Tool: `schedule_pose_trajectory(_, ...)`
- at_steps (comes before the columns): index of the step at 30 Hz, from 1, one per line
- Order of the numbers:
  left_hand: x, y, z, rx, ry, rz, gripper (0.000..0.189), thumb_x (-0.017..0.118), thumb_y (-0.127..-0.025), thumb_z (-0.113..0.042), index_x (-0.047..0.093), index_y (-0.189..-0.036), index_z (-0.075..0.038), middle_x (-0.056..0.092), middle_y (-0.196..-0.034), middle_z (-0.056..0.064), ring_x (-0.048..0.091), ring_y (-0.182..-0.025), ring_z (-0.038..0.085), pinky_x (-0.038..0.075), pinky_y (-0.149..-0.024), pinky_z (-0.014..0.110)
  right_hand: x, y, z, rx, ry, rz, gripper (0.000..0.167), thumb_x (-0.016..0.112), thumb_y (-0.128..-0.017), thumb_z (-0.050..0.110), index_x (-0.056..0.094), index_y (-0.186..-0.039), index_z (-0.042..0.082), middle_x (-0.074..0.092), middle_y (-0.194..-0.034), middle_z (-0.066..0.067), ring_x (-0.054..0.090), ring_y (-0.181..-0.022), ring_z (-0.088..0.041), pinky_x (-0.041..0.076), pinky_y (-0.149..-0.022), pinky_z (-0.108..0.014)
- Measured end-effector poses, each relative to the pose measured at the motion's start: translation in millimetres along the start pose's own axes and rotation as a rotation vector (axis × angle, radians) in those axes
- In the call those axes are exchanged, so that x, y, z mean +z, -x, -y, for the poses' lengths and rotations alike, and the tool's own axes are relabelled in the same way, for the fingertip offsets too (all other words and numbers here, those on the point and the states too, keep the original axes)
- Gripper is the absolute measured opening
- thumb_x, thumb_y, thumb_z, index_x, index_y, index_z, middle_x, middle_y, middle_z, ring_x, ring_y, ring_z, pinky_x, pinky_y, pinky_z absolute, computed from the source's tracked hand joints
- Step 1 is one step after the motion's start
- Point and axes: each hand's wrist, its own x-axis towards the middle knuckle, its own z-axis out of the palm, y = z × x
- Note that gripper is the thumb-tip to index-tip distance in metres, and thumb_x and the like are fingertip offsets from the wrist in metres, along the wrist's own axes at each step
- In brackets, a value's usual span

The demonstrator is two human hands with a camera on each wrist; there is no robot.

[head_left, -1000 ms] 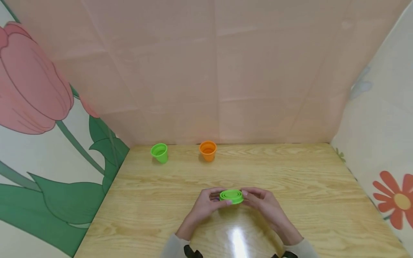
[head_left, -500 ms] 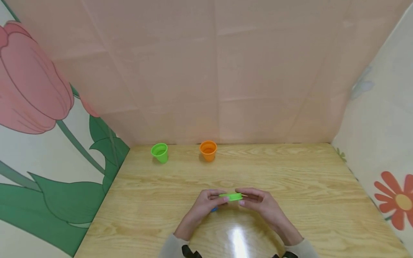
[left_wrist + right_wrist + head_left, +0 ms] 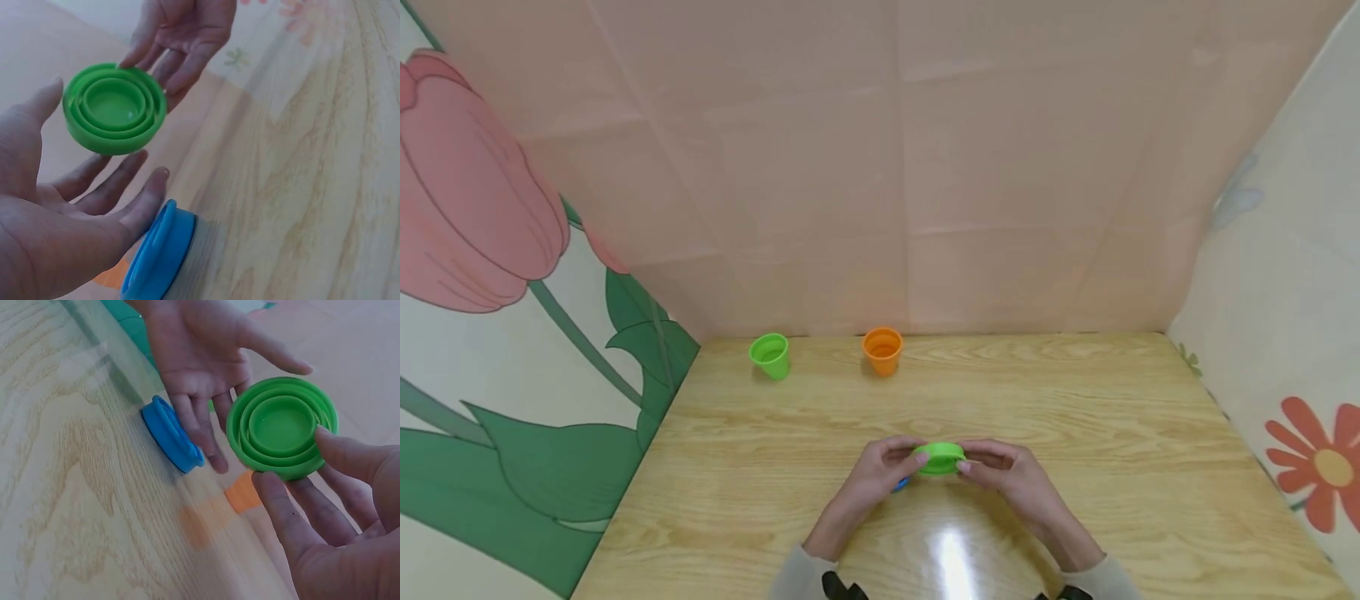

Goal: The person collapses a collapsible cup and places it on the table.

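Observation:
A green collapsible cup [image 3: 941,458], folded flat into concentric rings, is held above the table between both hands. My right hand [image 3: 1006,468] pinches its edge; in the right wrist view the thumb lies on the rim of the green cup [image 3: 282,425] and the fingers are beneath. Spread around the opposite side is my left hand [image 3: 874,471], its thumb and fingers extended close to the rim. Below the left fingers, a folded blue collapsible cup [image 3: 161,253] rests on the table, mostly hidden by that hand in the head view.
At the back of the wooden table [image 3: 1075,400] stand an expanded green cup [image 3: 771,357] on the left and an expanded orange cup [image 3: 883,351] nearer the middle. A pinkish backdrop [image 3: 910,167] rises behind them, with flower-printed panels at both sides.
The green cup in the hands has tipped edge-on and then tilted again, now showing a different face. The left hand has shifted slightly, exposing part of the blue cup beneath it.

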Motion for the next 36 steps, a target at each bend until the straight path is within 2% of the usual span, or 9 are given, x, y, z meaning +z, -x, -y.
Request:
schedule_pose_trajectory(3, -1.4, 1.9, -2.5, 0.022, 0.016, 0.0, 0.044, 0.074, -0.1, -0.032, 0.068, -0.135, -0.006, 0.072, -0.133, 0.015, 0.071, -0.116, 0.019, 0.061, -0.103, 0.035, 0.0, 0.3, -1.1, -0.003, -0.043, 0.021, 0.049, 0.075, -0.097, 0.013, 0.06, -0.138, -0.01, 0.079, -0.12, -0.001, 0.076, -0.11, -0.015, 0.062, -0.103, -0.038)
schedule_pose_trajectory(7, -3.3, 3.0, -3.8, 0.036, 0.045, -0.005, 0.043, 0.077, -0.098, -0.027, 0.069, -0.133, -0.005, 0.073, -0.129, 0.015, 0.072, -0.112, 0.018, 0.063, -0.096, 0.028, 0.5, 0.3, -3.0, -0.017, -0.105, 0.053, 0.047, 0.072, -0.099, 0.01, 0.059, -0.138, -0.012, 0.079, -0.118, 0.0, 0.076, -0.109, -0.016, 0.061, -0.103, -0.041)
schedule_pose_trajectory(13, -5.8, 2.1, -2.7, 0.027, 0.085, 0.003, 0.043, 0.078, -0.097, -0.021, 0.067, -0.134, -0.002, 0.074, -0.122, 0.012, 0.074, -0.103, 0.015, 0.066, -0.094, 0.037, -0.6, 1.1, -5.1, 0.025, -0.174, 0.072, 0.032, 0.068, -0.101, 0.008, 0.066, -0.132, 0.0, 0.081, -0.113, 0.0, 0.078, -0.105, -0.018, 0.063, -0.1, -0.042)
schedule_pose_trajectory(17, -6.8, 0.3, -1.0, 0.035, 0.096, 0.002, 0.041, 0.076, -0.098, -0.018, 0.067, -0.134, 0.0, 0.075, -0.121, 0.014, 0.074, -0.102, 0.013, 0.066, -0.094, 0.038, -1.3, 2.2, -4.2, 0.06, -0.197, 0.076, 0.025, 0.068, -0.102, 0.009, 0.068, -0.126, 0.007, 0.081, -0.11, -0.002, 0.079, -0.101, -0.019, 0.065, -0.097, -0.041)
schedule_pose_trajectory(24, -4.7, -2.9, 0.7, 0.01, 0.162, -0.014, 0.036, 0.074, -0.099, -0.014, 0.07, -0.13, 0.002, 0.076, -0.123, 0.02, 0.077, -0.099, 0.018, 0.067, -0.091, 0.038, -4.0, 4.4, -3.2, 0.107, -0.213, 0.101, 0.023, 0.065, -0.103, 0.012, 0.067, -0.126, 0.006, 0.081, -0.107, -0.005, 0.08, -0.099, -0.023, 0.065, -0.095, -0.039)
schedule_pose_trajectory(32, -4.7, -6.0, 1.4, -0.014, 0.213, -0.029, 0.034, 0.074, -0.098, -0.011, 0.071, -0.127, 0.007, 0.076, -0.12, 0.018, 0.078, -0.096, 0.017, 0.068, -0.087, 0.036, -8.3, 4.7, -2.6, 0.085, -0.212, 0.169, 0.027, 0.059, -0.108, 0.014, 0.067, -0.125, -0.005, 0.08, -0.107, -0.005, 0.079, -0.1, -0.02, 0.065, -0.096, -0.036)
schedule_pose_trajectory(36, -4.1, -5.5, 0.1, -0.028, 0.238, -0.04, 0.034, 0.075, -0.097, -0.009, 0.071, -0.125, 0.009, 0.078, -0.115, 0.013, 0.077, -0.095, 0.016, 0.068, -0.085, 0.034, -8.9, 3.7, -2.3, 0.098, -0.22, 0.168, 0.023, 0.06, -0.108, 0.015, 0.07, -0.122, -0.001, 0.08, -0.106, -0.005, 0.079, -0.101, -0.021, 0.064, -0.097, -0.037)
